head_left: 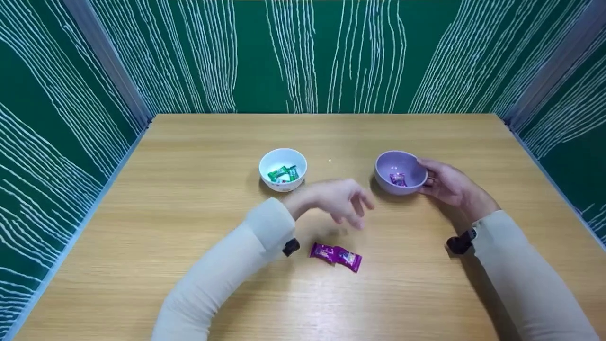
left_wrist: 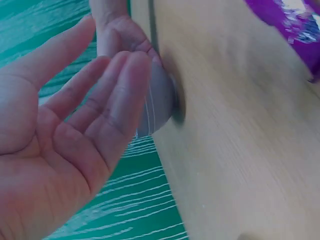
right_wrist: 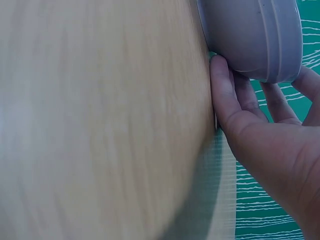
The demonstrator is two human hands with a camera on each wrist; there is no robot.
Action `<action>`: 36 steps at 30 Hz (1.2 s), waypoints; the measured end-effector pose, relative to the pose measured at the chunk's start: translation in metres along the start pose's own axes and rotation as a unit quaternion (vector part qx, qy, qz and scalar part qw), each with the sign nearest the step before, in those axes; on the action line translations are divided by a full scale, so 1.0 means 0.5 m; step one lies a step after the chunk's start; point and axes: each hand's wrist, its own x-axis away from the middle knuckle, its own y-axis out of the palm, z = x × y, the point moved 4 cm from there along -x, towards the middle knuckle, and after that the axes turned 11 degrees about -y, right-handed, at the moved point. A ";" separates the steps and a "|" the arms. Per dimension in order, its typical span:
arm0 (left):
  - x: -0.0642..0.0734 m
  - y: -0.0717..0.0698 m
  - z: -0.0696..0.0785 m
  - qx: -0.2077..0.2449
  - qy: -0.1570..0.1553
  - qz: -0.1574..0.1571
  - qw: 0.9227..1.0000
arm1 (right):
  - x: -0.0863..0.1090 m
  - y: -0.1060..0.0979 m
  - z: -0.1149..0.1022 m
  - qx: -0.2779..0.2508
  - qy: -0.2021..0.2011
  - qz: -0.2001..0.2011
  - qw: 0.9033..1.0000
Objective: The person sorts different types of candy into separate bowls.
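Observation:
My left hand (head_left: pixel 343 201) hovers over the middle of the table with its fingers loosely bent and nothing in them. In the left wrist view its palm and fingers (left_wrist: pixel 102 97) are plainly bare. Two purple-wrapped candies (head_left: pixel 348 258) lie touching on the wood, nearer me than that hand. My right hand (head_left: pixel 447 184) holds the purple bowl (head_left: pixel 395 189) by its right side, thumb at the rim and fingers against the outer wall. At least one purple-wrapped candy (head_left: pixel 397 179) lies inside this bowl. The right wrist view shows the bowl's outer wall (right_wrist: pixel 240 40) beside the fingers.
Left of the purple bowl stands a white bowl (head_left: pixel 282 155) with several green-wrapped candies (head_left: pixel 278 174) in it. Small crumbs dot the wood between the bowls. Green walls with white streaks enclose the table (head_left: pixel 189 199) at the back and sides.

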 end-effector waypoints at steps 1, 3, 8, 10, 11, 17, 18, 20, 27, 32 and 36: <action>0.003 0.008 0.000 -0.030 -0.003 0.000 1.000 | 0.002 -0.001 0.001 0.002 0.002 0.003 1.000; 0.010 0.023 0.000 -0.094 -0.010 0.005 0.996 | 0.005 -0.003 0.002 0.004 0.005 0.006 1.000; 0.026 0.061 -0.004 -0.180 -0.022 0.028 0.983 | 0.011 -0.007 0.005 0.015 0.017 0.023 0.999; 0.029 0.075 -0.007 -0.201 -0.018 0.036 0.979 | 0.013 -0.007 0.005 0.021 0.020 0.030 0.999; 0.029 0.082 -0.008 -0.210 -0.015 0.039 0.977 | 0.014 -0.008 0.005 0.023 0.020 0.033 0.999; 0.029 0.126 -0.022 -0.253 0.012 0.050 0.966 | 0.012 -0.004 0.010 0.028 0.017 0.035 0.999; 0.029 0.135 -0.024 -0.265 0.020 0.050 0.963 | 0.010 -0.003 0.012 0.028 0.017 0.033 0.999; 0.029 0.150 -0.029 -0.294 0.034 0.055 0.954 | 0.008 0.001 0.014 0.027 0.016 0.030 0.999; 0.024 0.169 -0.033 -0.363 0.056 0.087 0.926 | 0.005 0.002 0.013 0.021 0.001 0.022 1.000; 0.021 0.167 -0.034 -0.367 0.061 0.103 0.923 | 0.007 0.000 0.008 0.013 -0.002 0.019 1.000; 0.020 0.163 -0.034 -0.358 0.071 0.112 0.924 | 0.007 -0.003 0.002 0.022 0.000 0.027 0.999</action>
